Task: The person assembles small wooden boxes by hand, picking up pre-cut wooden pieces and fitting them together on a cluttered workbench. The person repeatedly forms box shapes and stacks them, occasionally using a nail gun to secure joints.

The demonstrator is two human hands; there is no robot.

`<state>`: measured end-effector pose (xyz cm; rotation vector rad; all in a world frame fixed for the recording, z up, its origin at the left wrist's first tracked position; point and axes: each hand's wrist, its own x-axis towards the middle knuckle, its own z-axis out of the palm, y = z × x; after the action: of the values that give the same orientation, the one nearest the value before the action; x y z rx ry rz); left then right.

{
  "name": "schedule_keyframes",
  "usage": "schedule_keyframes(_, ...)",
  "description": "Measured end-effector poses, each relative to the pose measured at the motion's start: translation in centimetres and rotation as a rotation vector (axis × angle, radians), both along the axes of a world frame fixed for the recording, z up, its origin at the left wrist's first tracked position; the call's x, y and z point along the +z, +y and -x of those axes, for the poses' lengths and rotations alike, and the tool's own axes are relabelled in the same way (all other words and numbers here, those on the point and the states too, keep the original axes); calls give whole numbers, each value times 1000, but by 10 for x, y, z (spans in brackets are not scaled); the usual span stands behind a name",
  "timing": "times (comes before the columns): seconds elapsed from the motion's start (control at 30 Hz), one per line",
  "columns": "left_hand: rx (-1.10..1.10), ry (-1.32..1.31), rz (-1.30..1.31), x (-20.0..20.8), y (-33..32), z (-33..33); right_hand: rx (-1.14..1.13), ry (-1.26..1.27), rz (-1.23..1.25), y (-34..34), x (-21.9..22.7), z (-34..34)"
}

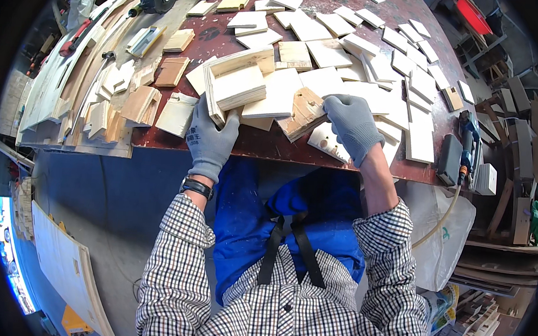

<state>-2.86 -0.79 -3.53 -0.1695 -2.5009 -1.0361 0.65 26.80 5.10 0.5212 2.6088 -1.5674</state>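
Note:
My left hand [212, 137], in a grey knit glove, is closed on the near left corner of a small plywood box [215, 91] above the table edge. Its thumb presses the side, and the other fingers are partly hidden under it. My right hand [351, 125], gloved alike, grips the right end of a brownish wooden block [303, 113] with slanted top corners. A pale board [273, 94] lies between the two, close to both. Behind and around them spread many loose pale wooden pieces [328, 53], overlapping in a heap.
The dark red table [246, 143] carries a nail gun [466, 140] with a hose at its right edge. On the left are stacked wood offcuts [142, 105], a black power tool [159, 0] and a red-handled tool [75, 39]. A plastic bag [446, 234] hangs below right.

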Motion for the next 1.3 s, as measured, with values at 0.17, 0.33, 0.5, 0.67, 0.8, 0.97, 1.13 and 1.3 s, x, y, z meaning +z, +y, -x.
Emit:
schedule_keyframes(0.17,35,-59,-35,2,-1,-3,85,14,-131,2,10,7)
schedule_keyframes(0.33,24,-15,17,0,3,0,89,-57,0,39,29,-12)
schedule_keyframes(0.5,50,-77,-18,-4,-2,-2,56,-92,214,36,21,-31)
schedule_keyframes(0.67,20,-78,-22,4,-3,-5,-175,218,303,48,4,-2)
schedule_keyframes(0.8,-33,-41,-24,-2,0,1,-223,231,123,56,-15,37)
schedule_keyframes(0.97,-38,-53,-55,0,-7,-5,-34,448,-1055,19,-21,28)
schedule_keyframes(1.13,-53,-74,-49,0,-6,-3,451,577,-1070,-44,-30,-9)
schedule_keyframes(1.3,-98,-39,-89,6,-7,-6,369,302,-991,-71,-31,4)
